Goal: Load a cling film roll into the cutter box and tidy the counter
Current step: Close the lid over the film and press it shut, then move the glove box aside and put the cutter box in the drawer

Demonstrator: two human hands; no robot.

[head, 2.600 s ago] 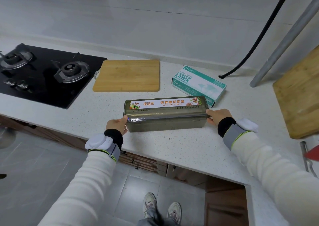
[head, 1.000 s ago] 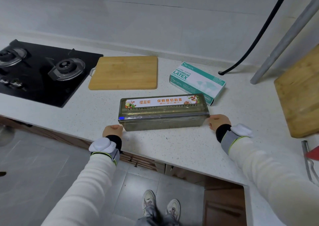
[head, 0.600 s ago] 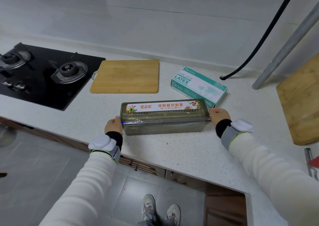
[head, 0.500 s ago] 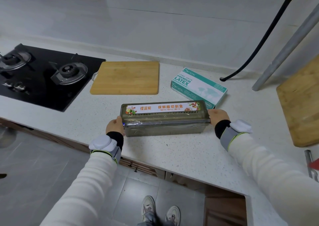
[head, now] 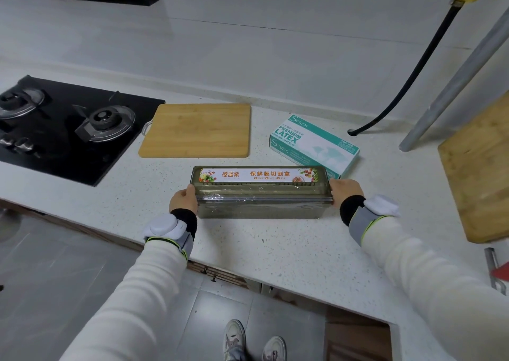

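Note:
A long olive-green translucent cutter box (head: pixel 261 203) with a white and orange label lies lengthwise on the speckled white counter (head: pixel 275 250), its lid closed. Clear film shows along its front slot. My left hand (head: pixel 183 200) grips the box's left end. My right hand (head: pixel 343 189) grips the right end. The roll inside is not clearly visible through the tinted wall.
A bamboo cutting board (head: pixel 197 130) lies behind the box, a latex glove box (head: pixel 314 145) behind right, touching or nearly touching the cutter box. A black gas hob (head: pixel 63 123) is left. Another wooden board (head: pixel 482 167) sits right; a black hose (head: pixel 399 85) and metal pipe (head: pixel 454 79) stand behind.
A second ago both hands rested just off the box ends near the counter. They have since closed on the two ends, and the box sits slightly farther from the counter's front edge.

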